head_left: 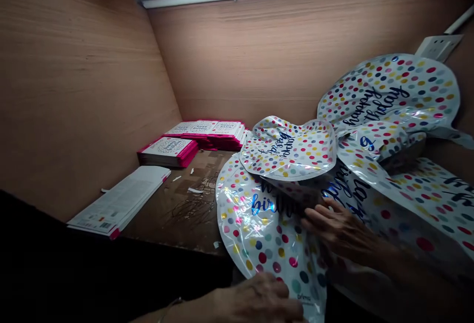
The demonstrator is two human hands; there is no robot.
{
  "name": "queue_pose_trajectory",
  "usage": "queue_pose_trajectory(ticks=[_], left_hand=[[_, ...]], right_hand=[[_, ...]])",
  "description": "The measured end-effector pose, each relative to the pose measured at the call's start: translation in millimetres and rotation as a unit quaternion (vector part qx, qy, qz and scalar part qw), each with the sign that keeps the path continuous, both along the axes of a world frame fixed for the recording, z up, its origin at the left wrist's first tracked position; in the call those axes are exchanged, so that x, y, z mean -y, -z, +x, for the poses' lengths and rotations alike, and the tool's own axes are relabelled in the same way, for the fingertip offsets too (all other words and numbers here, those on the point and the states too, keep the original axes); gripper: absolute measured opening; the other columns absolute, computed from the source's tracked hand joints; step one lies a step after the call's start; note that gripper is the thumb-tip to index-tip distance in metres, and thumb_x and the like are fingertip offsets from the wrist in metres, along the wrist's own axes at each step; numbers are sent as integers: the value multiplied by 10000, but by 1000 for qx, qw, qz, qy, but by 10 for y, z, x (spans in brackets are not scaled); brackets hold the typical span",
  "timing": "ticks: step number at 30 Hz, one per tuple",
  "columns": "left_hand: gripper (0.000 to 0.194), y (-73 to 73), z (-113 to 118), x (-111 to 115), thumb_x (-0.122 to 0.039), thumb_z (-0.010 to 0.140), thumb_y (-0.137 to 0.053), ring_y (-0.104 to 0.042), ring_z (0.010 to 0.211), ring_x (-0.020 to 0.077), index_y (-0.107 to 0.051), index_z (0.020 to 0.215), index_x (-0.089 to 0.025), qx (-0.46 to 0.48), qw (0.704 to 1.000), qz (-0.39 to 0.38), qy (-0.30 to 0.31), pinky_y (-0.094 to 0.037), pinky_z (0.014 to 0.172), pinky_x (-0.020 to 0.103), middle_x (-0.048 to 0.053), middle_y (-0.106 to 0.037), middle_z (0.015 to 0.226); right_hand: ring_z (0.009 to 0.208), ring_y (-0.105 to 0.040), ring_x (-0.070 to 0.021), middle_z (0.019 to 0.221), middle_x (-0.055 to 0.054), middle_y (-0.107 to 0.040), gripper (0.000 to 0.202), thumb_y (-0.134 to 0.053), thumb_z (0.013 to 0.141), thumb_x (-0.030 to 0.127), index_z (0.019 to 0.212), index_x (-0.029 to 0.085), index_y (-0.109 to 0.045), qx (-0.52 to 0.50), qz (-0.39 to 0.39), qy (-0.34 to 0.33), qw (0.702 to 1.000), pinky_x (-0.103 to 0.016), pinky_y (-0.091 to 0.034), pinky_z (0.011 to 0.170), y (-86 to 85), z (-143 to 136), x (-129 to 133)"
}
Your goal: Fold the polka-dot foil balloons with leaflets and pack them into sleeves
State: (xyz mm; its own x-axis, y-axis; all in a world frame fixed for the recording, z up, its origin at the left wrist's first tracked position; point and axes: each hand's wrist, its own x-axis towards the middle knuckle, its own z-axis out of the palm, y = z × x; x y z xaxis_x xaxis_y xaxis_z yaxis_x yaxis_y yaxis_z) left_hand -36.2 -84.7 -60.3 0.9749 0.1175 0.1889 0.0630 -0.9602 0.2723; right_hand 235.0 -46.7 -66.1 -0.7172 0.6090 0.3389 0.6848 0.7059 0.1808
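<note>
A flat white foil balloon (266, 244) with coloured dots and blue "birthday" lettering hangs over the table's front edge. At its lower edge is my left hand (262, 298), closed, with its fingers curled on the foil; the fingertips are partly hidden. My right hand (340, 231) lies on the balloon's right side, its bent fingers gripping the dark, shaded foil there. Just above the hands, a second dotted balloon (292, 147) rests crumpled on top. More foil balloons (392, 91) of the same print are heaped to the right.
Stacks of pink-edged printed cards (168, 146) stand at the back left, with more packs (222, 130) behind. A pile of long white printed sleeves (122, 199) lies by the left wall. Paper scraps (195, 190) dot the brown table (166, 226). A socket (439, 46) is on the back wall.
</note>
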Motion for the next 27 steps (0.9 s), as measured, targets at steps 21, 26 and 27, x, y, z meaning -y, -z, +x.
queue_pose_trajectory(ticks=[21, 26, 27], left_hand=[[610, 303, -1028, -688, -320, 831, -556, -268, 1311, 343, -299, 1383, -277, -102, 966, 92, -218, -164, 1042, 594, 116, -322, 1427], [518, 341, -1097, -641, -142, 847, -450, -290, 1316, 276, -369, 1346, -256, -67, 974, 101, -189, -212, 1070, 527, 89, -393, 1389], [500, 347, -1113, -645, -128, 851, -424, -294, 1316, 260, -385, 1335, -249, -54, 977, 98, -181, -229, 1073, 504, 84, -413, 1376]], right_hand=[[924, -557, -240, 928, -51, -637, 353, -466, 774, 131, 1062, 274, -612, -81, -49, 158, 983, -506, -326, 898, 304, 653, 145], [912, -592, -206, 971, -47, -654, 276, -404, 787, 73, 878, 234, -609, -161, -180, 52, 969, -441, -401, 912, 243, 580, 87], [885, -605, -202, 959, -47, -659, 256, -405, 794, 88, 867, 231, -604, -183, -217, 54, 958, -422, -432, 890, 248, 568, 73]])
